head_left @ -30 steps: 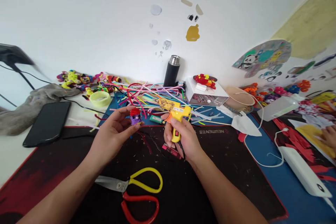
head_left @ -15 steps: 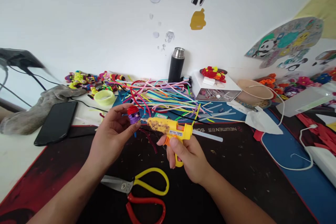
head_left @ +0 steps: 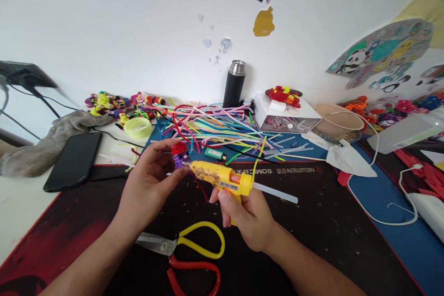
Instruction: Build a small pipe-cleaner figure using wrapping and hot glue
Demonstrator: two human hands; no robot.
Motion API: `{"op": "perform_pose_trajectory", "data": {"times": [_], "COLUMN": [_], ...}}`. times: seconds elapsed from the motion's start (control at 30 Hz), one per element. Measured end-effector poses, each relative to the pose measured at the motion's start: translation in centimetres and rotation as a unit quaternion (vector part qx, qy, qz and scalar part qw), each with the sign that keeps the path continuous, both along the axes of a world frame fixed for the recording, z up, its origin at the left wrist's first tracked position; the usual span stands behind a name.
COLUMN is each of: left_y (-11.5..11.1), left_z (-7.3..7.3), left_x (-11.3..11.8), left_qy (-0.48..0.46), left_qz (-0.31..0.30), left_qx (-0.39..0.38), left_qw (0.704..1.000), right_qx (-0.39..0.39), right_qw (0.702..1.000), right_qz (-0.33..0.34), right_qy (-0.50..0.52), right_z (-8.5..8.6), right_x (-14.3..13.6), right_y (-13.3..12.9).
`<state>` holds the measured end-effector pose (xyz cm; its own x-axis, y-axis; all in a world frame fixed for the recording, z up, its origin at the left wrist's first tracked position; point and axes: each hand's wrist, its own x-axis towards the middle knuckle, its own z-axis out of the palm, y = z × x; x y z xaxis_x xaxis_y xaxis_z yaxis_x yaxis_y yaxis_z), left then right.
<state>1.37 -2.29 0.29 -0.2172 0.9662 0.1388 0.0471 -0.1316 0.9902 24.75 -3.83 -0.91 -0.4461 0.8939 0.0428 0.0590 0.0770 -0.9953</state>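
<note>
Between the thumb and fingers of my left hand [head_left: 152, 178] is a small fuzzy pipe-cleaner figure [head_left: 180, 159], purple with a red top. My right hand [head_left: 248, 210] is wrapped round the handle of a yellow hot glue gun [head_left: 215, 175], its barrel smudged brown. A clear glue stick [head_left: 275, 193] pokes out of the gun's back end. The nozzle meets the purple part of the figure; whether glue is coming out is too small to tell. Below the hands lie scissors [head_left: 169, 246] with one yellow and one red handle, blades partly behind my left forearm.
A heap of colourful pipe cleaners [head_left: 215, 125] spreads along the back. Behind it stand a black flask [head_left: 234, 85] and a white drawer box [head_left: 289, 118]. A phone [head_left: 73, 162] lies left; a white cable [head_left: 385, 223] runs along the right.
The glue gun has tilted, its back end dropping and its nozzle moving onto the figure. The figure has turned slightly in my left hand. The view has shifted a little.
</note>
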Motion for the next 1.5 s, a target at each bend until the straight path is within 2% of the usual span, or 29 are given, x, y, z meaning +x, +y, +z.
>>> {"op": "perform_pose_trajectory", "data": {"times": [0.13, 0.4, 1.13, 1.5], "left_y": [-0.1, -0.1, -0.2, -0.3], "left_z": [0.1, 0.0, -0.2, -0.1], "left_x": [0.2, 0.1, 0.1, 0.1], "left_qy": [0.003, 0.015, 0.008, 0.015], "left_qz": [0.002, 0.002, -0.013, -0.013], "left_qx": [-0.003, 0.009, 0.023, 0.031], "left_qw": [1.000, 1.000, 1.000, 0.999], "right_qx": [0.031, 0.033, 0.072, 0.081], "right_qw": [0.999, 0.999, 0.995, 0.994], "right_qz": [-0.004, -0.017, -0.006, -0.002], "right_qy": [-0.023, -0.034, -0.065, -0.069], "right_z": [0.2, 0.0, 1.1, 0.8], "right_x": [0.1, 0.1, 0.2, 0.2], "right_y": [0.0, 0.1, 0.2, 0.4]}}
